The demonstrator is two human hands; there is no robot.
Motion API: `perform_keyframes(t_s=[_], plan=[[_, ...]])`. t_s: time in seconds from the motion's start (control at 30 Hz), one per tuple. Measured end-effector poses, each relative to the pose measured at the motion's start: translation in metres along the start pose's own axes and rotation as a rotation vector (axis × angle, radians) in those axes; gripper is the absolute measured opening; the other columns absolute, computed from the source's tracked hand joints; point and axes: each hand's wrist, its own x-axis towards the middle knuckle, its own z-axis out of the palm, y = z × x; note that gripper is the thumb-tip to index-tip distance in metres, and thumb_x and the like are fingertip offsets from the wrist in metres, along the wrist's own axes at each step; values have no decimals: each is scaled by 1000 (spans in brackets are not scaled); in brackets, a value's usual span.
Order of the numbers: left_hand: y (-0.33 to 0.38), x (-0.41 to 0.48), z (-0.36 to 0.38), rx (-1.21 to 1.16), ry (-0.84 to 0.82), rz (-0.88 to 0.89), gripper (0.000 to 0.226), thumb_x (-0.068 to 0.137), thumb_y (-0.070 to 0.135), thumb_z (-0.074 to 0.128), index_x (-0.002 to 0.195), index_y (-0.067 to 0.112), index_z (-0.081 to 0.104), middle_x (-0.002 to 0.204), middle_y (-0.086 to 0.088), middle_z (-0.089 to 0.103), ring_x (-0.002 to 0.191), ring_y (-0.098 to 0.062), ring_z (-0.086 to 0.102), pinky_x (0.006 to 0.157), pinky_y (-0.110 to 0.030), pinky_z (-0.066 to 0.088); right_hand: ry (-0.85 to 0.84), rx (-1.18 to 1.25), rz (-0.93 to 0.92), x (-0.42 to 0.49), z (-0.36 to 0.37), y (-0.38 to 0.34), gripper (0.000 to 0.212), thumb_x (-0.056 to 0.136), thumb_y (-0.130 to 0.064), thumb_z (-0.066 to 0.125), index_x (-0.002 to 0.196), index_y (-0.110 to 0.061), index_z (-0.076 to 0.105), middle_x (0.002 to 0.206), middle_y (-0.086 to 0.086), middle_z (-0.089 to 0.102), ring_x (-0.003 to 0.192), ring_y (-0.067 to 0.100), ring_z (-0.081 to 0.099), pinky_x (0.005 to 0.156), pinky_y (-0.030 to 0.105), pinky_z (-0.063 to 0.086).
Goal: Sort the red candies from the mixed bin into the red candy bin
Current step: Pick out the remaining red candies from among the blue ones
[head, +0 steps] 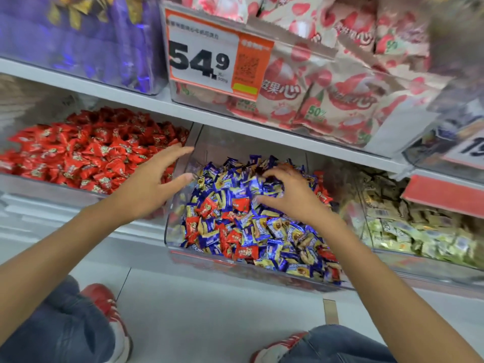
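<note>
The clear mixed bin (180, 221) in the middle of the lower shelf holds blue and gold wrapped candies with red candies (237, 204) scattered among them. Left of it, the red candy bin (47, 187) is heaped with red wrapped candies (91, 150). My left hand (154, 184) hovers over the wall between the two bins with its fingers spread and nothing in it. My right hand (288, 195) lies on the mixed pile, fingers curled down into the blue candies; whether it holds one is hidden.
A bin of pale green and gold candies (419, 231) stands to the right. The shelf above carries purple packs (91, 35), strawberry snack bags (340, 87) and a 54.9 price tag (214, 53). My knees and red shoes (110, 310) are on the white floor below.
</note>
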Motion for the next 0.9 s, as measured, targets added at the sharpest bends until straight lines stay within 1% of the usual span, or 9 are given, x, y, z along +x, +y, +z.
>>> perform_keyframes(t_s=[0.07,0.1,0.2,0.27,0.47,0.67,0.73,0.8,0.9], plan=[[12,0,1,120,56,51,49,89,43,55,136,29,48,148,0,39,139,-15,29,112,-32,21,26,158,-6,-12,-11,9,42,84,-37,71,123,-29,56,127,-2,53,100,3,58,81,7,40],[20,-1,3,186,79,100,49,85,47,52,130,28,54,143,-2,45,135,-20,34,111,-37,25,62,237,-8,-18,-15,13,34,86,-30,71,118,-32,58,122,-5,57,95,2,60,77,8,43],[46,-1,15,273,109,263,37,83,43,52,113,26,64,119,5,60,116,-20,47,100,-42,37,128,350,-22,-33,-19,23,29,87,-17,69,107,-36,60,112,-12,62,103,4,59,88,23,48],[60,1,29,297,53,295,25,86,33,60,109,25,65,110,8,62,108,-15,49,94,-34,39,108,351,-28,-41,-17,25,29,88,-15,68,108,-34,59,113,-9,61,105,2,56,91,19,44],[49,13,83,253,-307,-29,26,85,26,69,111,22,66,111,5,65,95,-7,55,80,-21,41,158,310,-17,-42,-13,18,29,92,-24,62,120,-29,59,125,-10,54,117,3,47,101,22,35],[36,22,101,440,-265,-56,42,81,35,72,118,27,54,125,5,57,114,-20,46,95,-36,41,61,31,19,2,4,6,55,96,-40,52,147,-28,34,153,3,34,141,24,28,115,47,25],[36,25,101,439,-278,-90,47,79,38,73,119,27,50,129,5,53,116,-23,43,96,-39,39,-15,22,29,12,4,10,48,96,-31,55,142,-23,44,146,5,45,131,24,44,108,38,36],[35,29,100,392,-230,-104,31,80,37,73,105,25,59,120,4,57,113,-23,45,94,-38,39,5,82,28,14,1,15,29,94,-18,59,122,-15,62,116,2,60,102,16,57,86,25,42],[33,32,101,380,-183,-110,19,80,36,73,95,25,66,112,3,59,112,-23,47,93,-36,39,33,170,39,9,-4,23,14,91,-8,60,105,-10,64,83,-10,52,72,2,48,70,24,37]])
